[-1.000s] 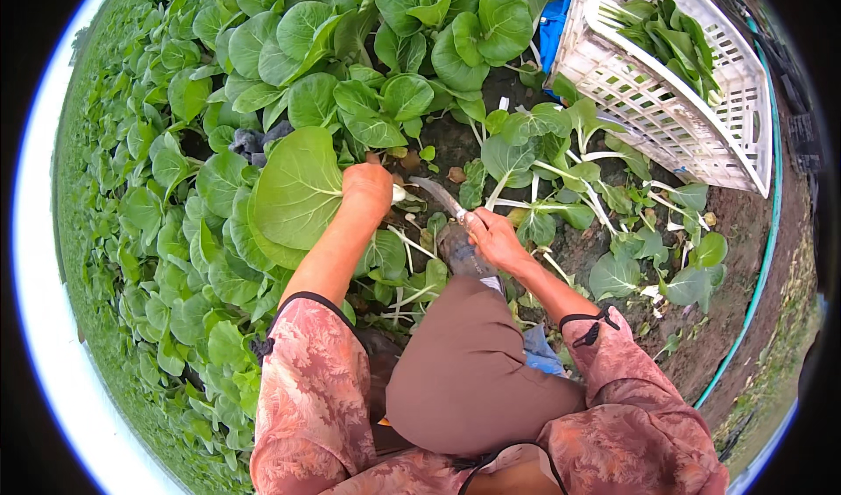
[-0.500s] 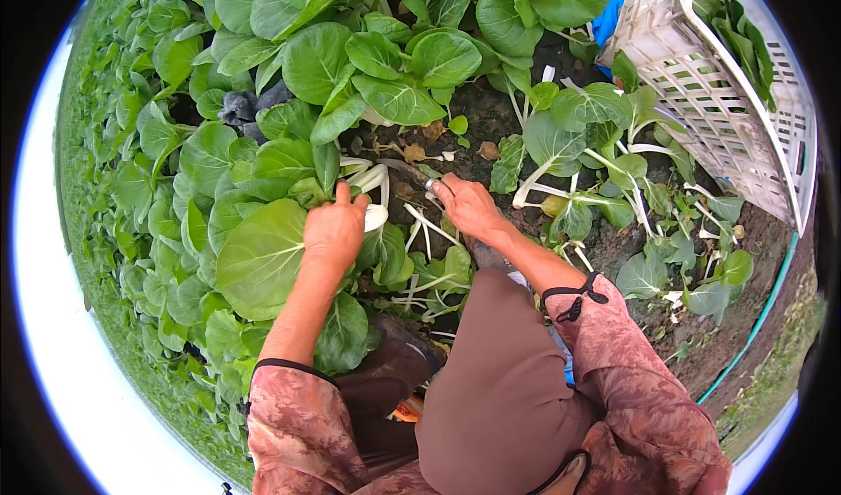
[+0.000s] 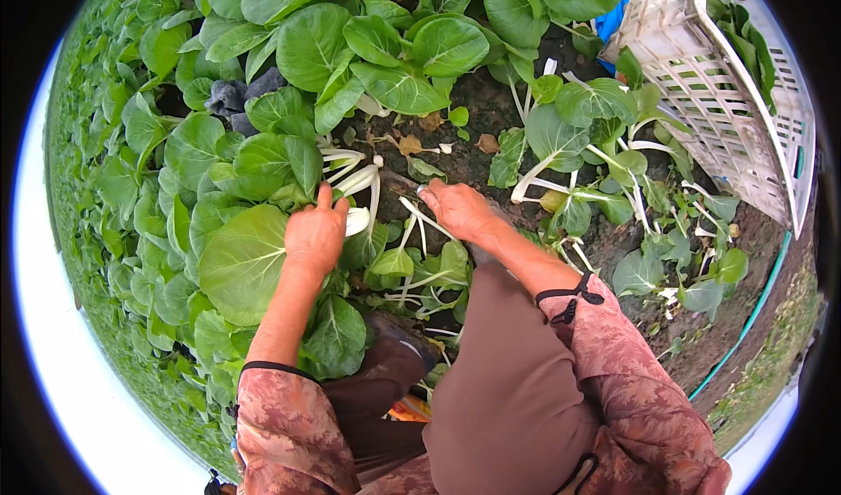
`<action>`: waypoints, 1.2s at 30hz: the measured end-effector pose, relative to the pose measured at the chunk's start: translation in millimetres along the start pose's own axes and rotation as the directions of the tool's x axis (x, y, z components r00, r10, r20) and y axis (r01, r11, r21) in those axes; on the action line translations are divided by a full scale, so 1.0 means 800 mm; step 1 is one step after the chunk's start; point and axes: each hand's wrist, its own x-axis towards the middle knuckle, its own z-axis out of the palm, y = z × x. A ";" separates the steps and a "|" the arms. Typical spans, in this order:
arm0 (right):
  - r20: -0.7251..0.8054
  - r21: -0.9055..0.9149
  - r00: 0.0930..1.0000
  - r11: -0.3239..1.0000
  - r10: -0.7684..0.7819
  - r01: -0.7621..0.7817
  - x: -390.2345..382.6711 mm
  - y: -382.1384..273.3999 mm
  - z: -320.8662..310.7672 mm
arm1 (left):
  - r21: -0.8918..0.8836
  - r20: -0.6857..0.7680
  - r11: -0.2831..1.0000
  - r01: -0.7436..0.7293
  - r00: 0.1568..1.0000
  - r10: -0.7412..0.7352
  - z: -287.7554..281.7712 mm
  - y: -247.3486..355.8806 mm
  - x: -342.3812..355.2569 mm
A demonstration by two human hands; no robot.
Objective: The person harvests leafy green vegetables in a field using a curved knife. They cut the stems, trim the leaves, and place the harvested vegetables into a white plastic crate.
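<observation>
My left hand (image 3: 317, 232) is closed round a bok choy plant, with a large round leaf (image 3: 236, 263) to its left and a thick white stalk (image 3: 356, 222) showing at its right. My right hand (image 3: 460, 210) grips a curved knife (image 3: 401, 182), whose blade reaches left toward white stems (image 3: 359, 178) and is partly hidden among them. Cut stalks and small leaves (image 3: 416, 219) lie just below the blade.
A white slatted crate (image 3: 718, 118) holding leaves stands at upper right beside blue material (image 3: 613, 9). Loose leaves (image 3: 561, 144) lie on soil (image 3: 477, 101) below it. Dense plants fill the left. Grey cloth (image 3: 229, 99) lies among them. A teal hose (image 3: 745, 328) runs along the right.
My left hand has moved left and down with the plant, uncovering white stalks. My right hand and knife moved up from their earlier place, then slightly left, and the blade now sits among the stems.
</observation>
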 end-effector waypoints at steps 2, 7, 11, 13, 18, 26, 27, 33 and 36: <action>0.036 -0.090 0.999 0.996 -0.020 0.024 -0.024 0.005 -0.002 | -0.011 -0.002 1.000 -0.014 1.000 0.014 0.002 -0.005 -0.011; -0.245 0.249 0.968 0.968 0.050 0.013 -0.078 0.044 -0.037 | -0.086 -0.271 0.985 -0.151 0.955 0.122 -0.030 -0.007 -0.033; -0.437 0.499 0.899 0.822 -0.036 0.276 -0.086 0.036 -0.078 | -0.242 -0.385 0.929 -0.280 0.906 0.173 -0.087 0.015 -0.037; -0.390 0.576 0.920 0.767 -0.046 0.283 -0.085 0.017 -0.104 | -0.299 -0.449 0.887 -0.352 0.872 0.195 -0.115 0.028 -0.036; -0.215 0.822 0.976 0.537 -0.015 0.190 -0.089 0.004 -0.139 | -0.474 -0.513 0.753 -0.456 0.838 0.185 -0.170 0.057 -0.020; -0.504 0.772 0.858 0.496 0.096 0.398 -0.102 0.010 -0.199 | -0.719 -0.465 0.506 -0.476 0.871 0.159 -0.212 0.060 -0.006; -0.483 0.817 0.876 0.364 0.005 0.448 -0.108 0.004 -0.203 | -0.764 -0.436 0.449 -0.463 0.884 0.169 -0.217 0.058 -0.005; -0.426 0.893 0.873 0.044 -0.239 0.448 -0.105 -0.043 -0.221 | -0.864 -0.061 -0.487 0.129 0.933 0.355 -0.216 0.066 0.011; -0.439 0.828 0.878 0.293 -0.191 0.478 -0.093 -0.049 -0.220 | -0.835 0.053 -0.485 0.261 0.915 0.400 -0.207 0.069 0.024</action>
